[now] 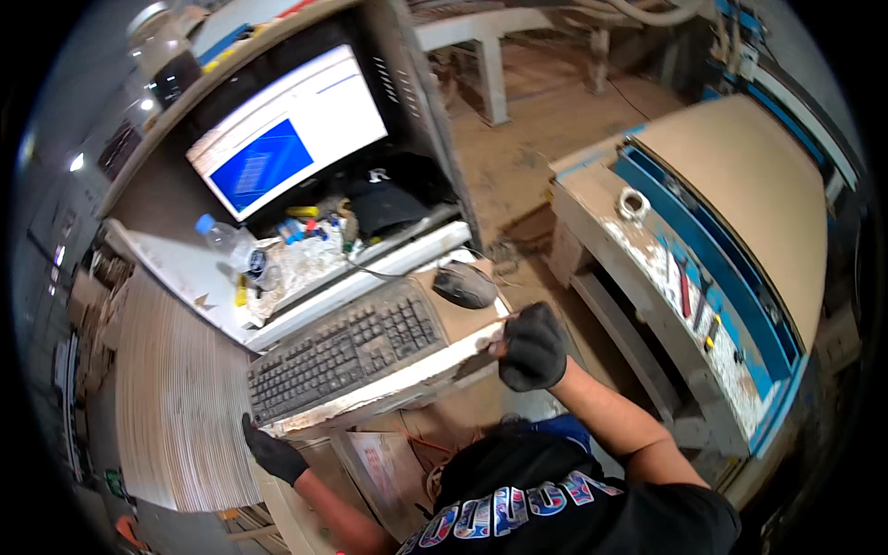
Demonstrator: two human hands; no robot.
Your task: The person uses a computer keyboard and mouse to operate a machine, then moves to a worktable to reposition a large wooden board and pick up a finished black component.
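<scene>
A dusty black keyboard (347,351) lies on a pull-out keyboard tray (388,381) with a worn white front edge. A dark, dusty mouse (464,284) rests on the tray's right part. My left hand (275,453), in a black glove, is at the tray's front left corner, fingers along its side and closed on the edge. At the front right end my right hand (534,348), also in a black glove, is curled with fingertips against the tray's edge. Above the tray a lit monitor (291,129) shows a blue drawing window.
A plastic bottle (225,239) and a black cap (393,199) sit on the littered shelf below the monitor. Stacked sheets (176,398) stand to the left. On the right, a machine bench (647,254) carries a tape roll (633,204) and several hand tools (685,294).
</scene>
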